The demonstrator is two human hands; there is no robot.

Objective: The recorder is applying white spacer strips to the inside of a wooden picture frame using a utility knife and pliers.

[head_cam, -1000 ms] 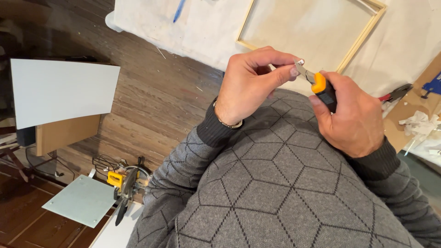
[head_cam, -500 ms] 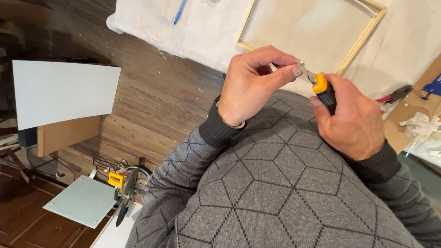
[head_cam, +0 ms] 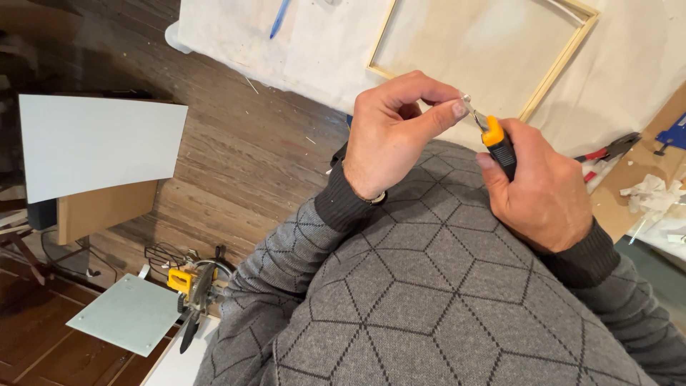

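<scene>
Hands meet above the grey patterned sweater [head_cam: 429,300]: the right hand [head_cam: 539,189] is closed round a yellow-and-black utility knife [head_cam: 498,145], while the left hand [head_cam: 393,136] pinches its blade [head_cam: 474,114] between thumb and forefinger (the tip is hidden). Beyond lie a wooden stretcher frame [head_cam: 554,71] on white cloth [head_cam: 314,50] and red-handled pliers [head_cam: 604,151].

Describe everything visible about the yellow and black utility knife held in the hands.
The yellow and black utility knife has a black grip, a yellow nose and a thin silver blade sticking out toward the upper left. It looks like plastic with a metal blade. The right hand wraps its handle, hiding most of it; the left hand pinches the blade tip between thumb and forefinger. It is held tilted above the grey patterned sweater.
</scene>
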